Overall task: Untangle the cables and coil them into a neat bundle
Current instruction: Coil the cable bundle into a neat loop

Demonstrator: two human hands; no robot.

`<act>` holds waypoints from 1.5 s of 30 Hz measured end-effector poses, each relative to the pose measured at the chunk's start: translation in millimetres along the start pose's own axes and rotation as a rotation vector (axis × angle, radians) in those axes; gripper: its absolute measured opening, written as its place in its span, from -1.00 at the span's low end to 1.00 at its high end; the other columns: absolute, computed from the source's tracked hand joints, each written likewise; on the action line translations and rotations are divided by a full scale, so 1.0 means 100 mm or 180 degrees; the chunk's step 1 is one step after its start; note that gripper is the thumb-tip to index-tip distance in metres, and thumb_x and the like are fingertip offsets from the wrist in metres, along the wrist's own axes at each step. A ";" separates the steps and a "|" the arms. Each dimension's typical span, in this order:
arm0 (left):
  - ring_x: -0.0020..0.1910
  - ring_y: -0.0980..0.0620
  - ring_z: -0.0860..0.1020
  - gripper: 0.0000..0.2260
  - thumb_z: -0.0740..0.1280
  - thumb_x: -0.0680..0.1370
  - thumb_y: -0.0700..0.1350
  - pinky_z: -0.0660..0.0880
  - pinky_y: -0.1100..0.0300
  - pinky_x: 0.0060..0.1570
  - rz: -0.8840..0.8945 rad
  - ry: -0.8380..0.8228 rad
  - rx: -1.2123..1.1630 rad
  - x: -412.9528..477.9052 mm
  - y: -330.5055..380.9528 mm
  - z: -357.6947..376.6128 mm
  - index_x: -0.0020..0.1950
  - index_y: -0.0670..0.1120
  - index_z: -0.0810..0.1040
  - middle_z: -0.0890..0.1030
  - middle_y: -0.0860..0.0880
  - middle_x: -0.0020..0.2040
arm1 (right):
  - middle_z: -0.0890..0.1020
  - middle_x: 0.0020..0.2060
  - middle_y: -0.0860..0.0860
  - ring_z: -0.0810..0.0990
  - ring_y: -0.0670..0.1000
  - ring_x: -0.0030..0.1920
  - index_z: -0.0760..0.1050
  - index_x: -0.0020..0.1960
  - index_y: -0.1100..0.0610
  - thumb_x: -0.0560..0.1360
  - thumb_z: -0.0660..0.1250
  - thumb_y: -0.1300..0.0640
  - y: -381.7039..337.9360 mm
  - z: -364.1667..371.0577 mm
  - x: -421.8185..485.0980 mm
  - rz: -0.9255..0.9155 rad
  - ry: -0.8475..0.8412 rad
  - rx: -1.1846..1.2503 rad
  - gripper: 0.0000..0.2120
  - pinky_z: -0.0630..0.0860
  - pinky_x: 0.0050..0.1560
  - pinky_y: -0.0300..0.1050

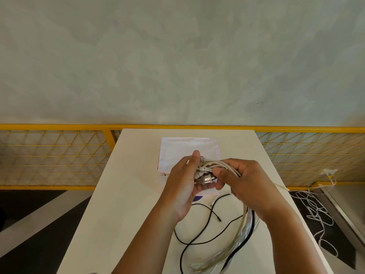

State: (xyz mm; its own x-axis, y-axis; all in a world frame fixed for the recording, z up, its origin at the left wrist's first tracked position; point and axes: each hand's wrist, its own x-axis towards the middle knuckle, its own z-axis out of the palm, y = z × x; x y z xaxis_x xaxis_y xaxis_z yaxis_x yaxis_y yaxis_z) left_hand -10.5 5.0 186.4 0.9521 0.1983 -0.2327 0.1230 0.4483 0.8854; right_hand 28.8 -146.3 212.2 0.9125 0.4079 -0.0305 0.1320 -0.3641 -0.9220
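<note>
Left hand (pixel 181 184) and right hand (pixel 248 180) curl fingers round glossy cream cables (pixel 215 165); thin black cord (pixel 197 243) at 6 o'clock.

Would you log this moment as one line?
left hand: holds connector | right hand: grips white cables | black cable: on table

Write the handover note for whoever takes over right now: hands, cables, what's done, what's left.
Left hand: holds the plug ends of the white cables, including a metal plug.
Right hand: grips the same white cables, whose loops hang from it down to the table.
Black cable: sprawled loose on the table below the hands. Another black strand runs with the hanging loops.
Done: white cables gathered into rough loops.
Left: tidy the loops, then coil the black cable into the bundle.
</note>
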 end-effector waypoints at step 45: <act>-0.26 -0.01 0.55 -0.68 0.19 0.68 -0.22 0.53 0.09 -0.26 0.0109 -0.0142 0.0861 -0.08 0.05 -0.02 0.41 -0.02 0.46 0.63 -0.06 -0.09 | 0.67 -0.29 -0.19 0.54 -0.25 -0.44 0.65 0.13 -0.17 0.54 0.44 0.17 0.10 0.07 0.02 -0.0090 0.0410 0.0421 -0.74 0.39 -0.33 -0.40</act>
State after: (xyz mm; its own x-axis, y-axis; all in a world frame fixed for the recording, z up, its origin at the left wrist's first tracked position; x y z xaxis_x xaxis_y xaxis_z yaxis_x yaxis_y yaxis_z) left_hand -17.8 7.3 192.0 0.9677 0.1681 -0.1880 0.1550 0.1918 0.9691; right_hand 29.2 -143.3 199.8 0.9523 0.3027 0.0379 0.1139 -0.2375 -0.9647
